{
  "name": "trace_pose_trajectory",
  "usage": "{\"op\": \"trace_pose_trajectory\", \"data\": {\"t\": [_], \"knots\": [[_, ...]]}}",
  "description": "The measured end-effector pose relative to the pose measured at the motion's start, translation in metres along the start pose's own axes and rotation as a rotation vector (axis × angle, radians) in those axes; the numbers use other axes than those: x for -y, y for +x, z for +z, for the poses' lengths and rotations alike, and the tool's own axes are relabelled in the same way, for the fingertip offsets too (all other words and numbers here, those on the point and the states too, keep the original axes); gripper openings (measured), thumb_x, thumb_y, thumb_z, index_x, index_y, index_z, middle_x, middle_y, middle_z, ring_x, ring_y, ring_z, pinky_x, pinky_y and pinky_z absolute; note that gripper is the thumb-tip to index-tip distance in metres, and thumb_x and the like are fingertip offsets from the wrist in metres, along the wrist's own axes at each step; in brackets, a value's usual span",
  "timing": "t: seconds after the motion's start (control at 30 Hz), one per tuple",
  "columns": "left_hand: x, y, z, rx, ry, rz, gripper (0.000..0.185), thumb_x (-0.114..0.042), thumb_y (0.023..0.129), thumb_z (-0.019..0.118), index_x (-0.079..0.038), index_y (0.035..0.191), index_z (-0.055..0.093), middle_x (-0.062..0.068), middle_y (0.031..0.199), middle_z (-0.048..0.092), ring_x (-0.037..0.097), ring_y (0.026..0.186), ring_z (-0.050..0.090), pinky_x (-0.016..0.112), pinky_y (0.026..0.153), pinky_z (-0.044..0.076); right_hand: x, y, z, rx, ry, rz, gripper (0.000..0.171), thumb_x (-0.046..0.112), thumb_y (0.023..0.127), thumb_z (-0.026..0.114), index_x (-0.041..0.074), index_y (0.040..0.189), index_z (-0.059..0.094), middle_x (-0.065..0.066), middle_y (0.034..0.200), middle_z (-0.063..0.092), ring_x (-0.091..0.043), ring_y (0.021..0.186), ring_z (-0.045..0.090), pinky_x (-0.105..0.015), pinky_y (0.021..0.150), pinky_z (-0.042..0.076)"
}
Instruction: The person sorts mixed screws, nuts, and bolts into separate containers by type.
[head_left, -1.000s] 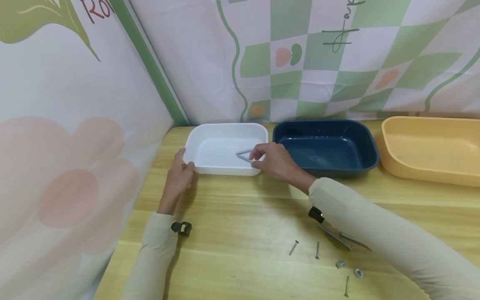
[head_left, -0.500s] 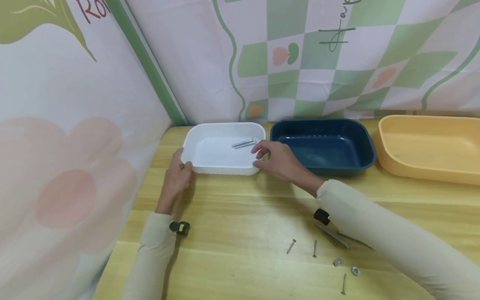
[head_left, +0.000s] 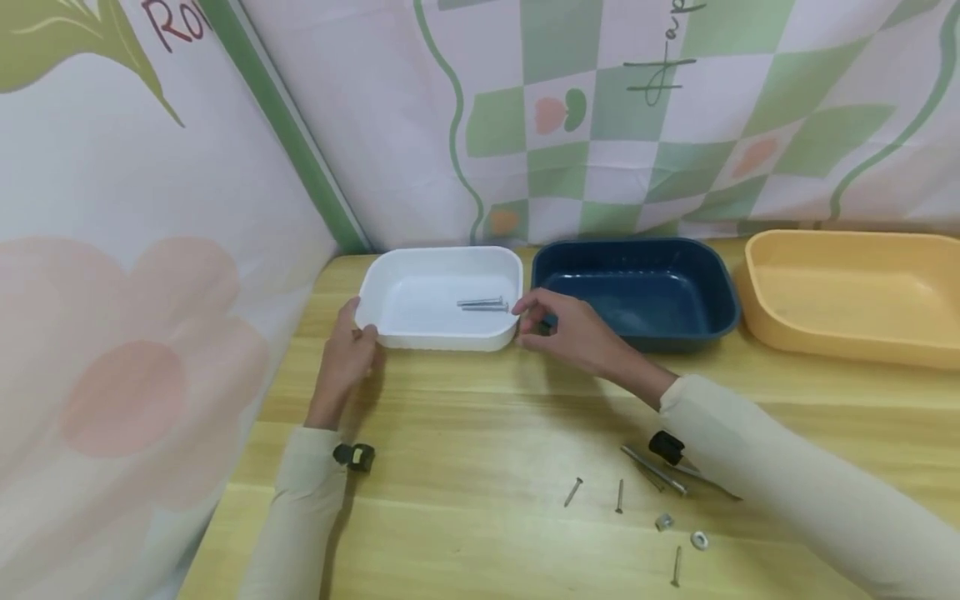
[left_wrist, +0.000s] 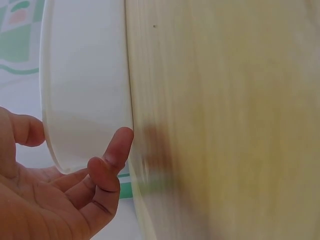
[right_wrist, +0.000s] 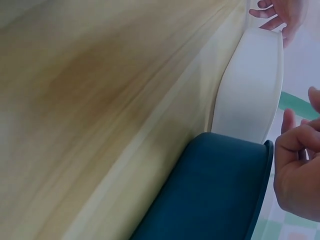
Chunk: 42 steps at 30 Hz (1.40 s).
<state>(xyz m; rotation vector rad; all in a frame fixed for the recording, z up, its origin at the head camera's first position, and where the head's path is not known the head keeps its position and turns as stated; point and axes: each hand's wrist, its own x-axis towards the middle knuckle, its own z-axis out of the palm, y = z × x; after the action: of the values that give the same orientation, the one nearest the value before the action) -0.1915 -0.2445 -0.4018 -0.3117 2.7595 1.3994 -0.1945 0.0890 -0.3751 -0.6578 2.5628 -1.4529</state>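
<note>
At the white tray's near left corner, my left hand grips the rim, thumb in front and fingers round the outer side. In the left wrist view its thumb touches the rim of the tray. Two long silvery screws lie side by side inside the tray, towards its right end. My right hand hovers by the tray's right rim, fingers loosely bent, holding nothing. In the right wrist view this hand appears beside the dark blue tray.
A dark blue tray and a yellow tray continue the row along the patterned cloth. On the table's near part lie several screws, a nut, a ring-shaped piece and long metal rods, partly near the right sleeve.
My right hand let go of the long screws, which dropped into the white tray and settled flat. It then drew back slightly right to the rim. The left hand stays at the corner.
</note>
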Motion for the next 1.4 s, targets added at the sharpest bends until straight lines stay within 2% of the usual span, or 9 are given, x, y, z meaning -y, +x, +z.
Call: {"op": "trace_pose_trajectory", "data": {"t": [0.3,0.5,0.77,0.83,0.9,1.07,1.4], "knots": [[-0.002,0.001,0.000,0.003,-0.008,-0.018,0.065,-0.020,0.102,0.041,-0.018,0.161,0.016,0.024,0.092,0.066,0.033,0.073,0.062,0.032,0.060,0.048,-0.006,-0.015,-0.010,0.053,0.006,0.045,0.036,0.012,0.089,0.076,0.011,0.122,0.061,-0.003,0.100,0.068,-0.021,0.102,0.059,-0.040,0.083,0.047],[-0.001,0.002,0.000,0.004,-0.002,-0.023,0.065,-0.021,0.102,0.040,-0.019,0.162,0.014,0.023,0.092,0.066,0.030,0.073,0.062,0.033,0.062,0.048,-0.012,-0.023,-0.014,0.058,0.003,0.045,0.039,0.014,0.088,0.078,0.009,0.123,0.061,-0.008,0.102,0.069,-0.022,0.101,0.060,-0.039,0.081,0.047],[0.002,0.002,0.001,0.010,-0.017,-0.007,0.065,-0.020,0.102,0.040,-0.018,0.162,0.015,0.023,0.091,0.066,0.030,0.072,0.063,0.032,0.060,0.048,-0.015,-0.038,-0.021,0.081,-0.007,0.050,0.041,0.013,0.088,0.078,0.007,0.125,0.060,-0.005,0.101,0.068,-0.023,0.098,0.059,-0.036,0.080,0.048],[0.002,0.002,0.001,0.012,-0.016,-0.004,0.065,-0.020,0.102,0.040,-0.017,0.162,0.015,0.023,0.092,0.066,0.030,0.072,0.064,0.032,0.061,0.048,-0.014,-0.042,-0.021,0.095,-0.015,0.055,0.041,0.016,0.089,0.077,0.008,0.125,0.060,-0.004,0.101,0.067,-0.022,0.094,0.058,-0.034,0.077,0.048],[0.002,0.002,0.000,0.012,-0.017,-0.005,0.065,-0.020,0.102,0.040,-0.017,0.162,0.015,0.023,0.092,0.066,0.031,0.073,0.064,0.032,0.061,0.049,-0.014,-0.045,-0.022,0.105,-0.018,0.055,0.040,0.018,0.089,0.077,0.009,0.124,0.060,-0.003,0.101,0.067,-0.022,0.084,0.056,-0.031,0.071,0.046],[0.001,0.002,-0.001,0.008,-0.017,-0.024,0.065,-0.018,0.102,0.041,-0.018,0.162,0.015,0.024,0.092,0.066,0.032,0.073,0.064,0.033,0.061,0.048,-0.012,-0.050,-0.021,0.120,0.005,0.054,0.040,0.017,0.089,0.077,0.007,0.124,0.060,-0.007,0.101,0.068,-0.021,0.067,0.049,-0.028,0.062,0.041],[-0.001,0.002,0.000,0.016,-0.030,-0.048,0.066,-0.019,0.101,0.041,-0.020,0.162,0.014,0.024,0.095,0.066,0.031,0.074,0.063,0.033,0.062,0.048,-0.022,-0.068,-0.024,0.118,-0.004,0.081,0.039,0.010,0.090,0.074,0.007,0.126,0.058,0.001,0.092,0.067,-0.023,0.067,0.054,-0.029,0.061,0.043]]}}
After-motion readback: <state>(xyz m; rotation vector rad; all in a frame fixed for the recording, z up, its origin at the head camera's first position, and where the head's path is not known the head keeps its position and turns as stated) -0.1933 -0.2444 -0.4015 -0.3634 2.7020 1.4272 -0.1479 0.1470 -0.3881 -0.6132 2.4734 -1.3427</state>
